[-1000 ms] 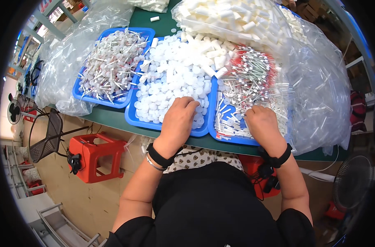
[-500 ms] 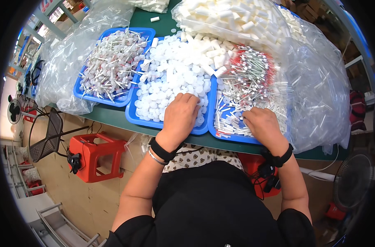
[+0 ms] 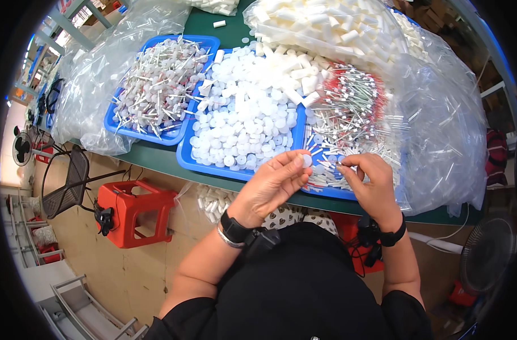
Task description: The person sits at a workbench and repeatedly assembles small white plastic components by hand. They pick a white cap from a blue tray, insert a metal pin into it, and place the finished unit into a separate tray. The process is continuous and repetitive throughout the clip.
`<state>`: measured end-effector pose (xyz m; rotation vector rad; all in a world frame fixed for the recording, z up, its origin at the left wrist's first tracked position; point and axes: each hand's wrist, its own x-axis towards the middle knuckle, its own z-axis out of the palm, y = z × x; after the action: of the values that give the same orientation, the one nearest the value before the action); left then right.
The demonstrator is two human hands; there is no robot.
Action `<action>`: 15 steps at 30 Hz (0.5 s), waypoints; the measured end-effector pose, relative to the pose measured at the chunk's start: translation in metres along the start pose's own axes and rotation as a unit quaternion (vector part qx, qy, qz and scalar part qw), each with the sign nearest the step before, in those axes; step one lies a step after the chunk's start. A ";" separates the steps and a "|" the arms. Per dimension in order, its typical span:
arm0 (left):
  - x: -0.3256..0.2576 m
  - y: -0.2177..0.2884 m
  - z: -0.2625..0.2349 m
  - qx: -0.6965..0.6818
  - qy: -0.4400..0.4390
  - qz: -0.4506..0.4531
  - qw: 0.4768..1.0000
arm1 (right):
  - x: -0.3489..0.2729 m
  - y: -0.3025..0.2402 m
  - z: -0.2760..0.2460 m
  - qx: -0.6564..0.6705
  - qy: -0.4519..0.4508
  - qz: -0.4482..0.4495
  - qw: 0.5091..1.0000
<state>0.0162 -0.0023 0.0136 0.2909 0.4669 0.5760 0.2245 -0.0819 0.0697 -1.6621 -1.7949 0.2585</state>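
My left hand [image 3: 274, 186] pinches a small white translucent disc [image 3: 307, 161] between thumb and forefinger, just above the right-hand tray's near edge. Beside it, my right hand [image 3: 374, 182] is closed in a pinch, thumb against forefinger; whatever is in its fingertips is too small to make out. The two hands are close but apart. Behind my left hand, a blue middle tray [image 3: 208, 168] is heaped with similar white discs [image 3: 241, 127]. Under and behind both hands, the right blue tray [image 3: 333, 191] holds thin white sticks [image 3: 342, 131] and red-and-white ones [image 3: 357, 90].
A left blue tray [image 3: 150, 137] holds sticks fitted with discs. A clear bag of white cylinders [image 3: 326, 25] lies at the back. Plastic bags flank the green table [image 3: 162, 161]. A red stool [image 3: 134, 212] stands at left, a fan [image 3: 488, 252] at right.
My left hand has come out of the disc tray, moved right and now holds a disc. My right hand has lifted from the stick tray, with its fingertips turned toward my left hand.
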 end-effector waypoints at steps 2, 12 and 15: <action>0.004 -0.012 -0.010 -0.057 -0.009 -0.014 0.998 | 0.000 -0.005 0.002 -0.015 0.007 -0.034 0.999; 0.005 -0.027 -0.006 -0.181 -0.039 -0.069 0.980 | -0.003 -0.003 0.012 -0.064 0.024 -0.092 0.993; 0.006 -0.028 -0.006 -0.174 -0.030 -0.065 0.982 | -0.005 -0.002 0.014 -0.069 0.026 -0.098 0.992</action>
<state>0.0302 -0.0204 -0.0046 -0.0559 0.3160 0.5086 0.2148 -0.0827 0.0585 -1.5544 -1.9575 0.0048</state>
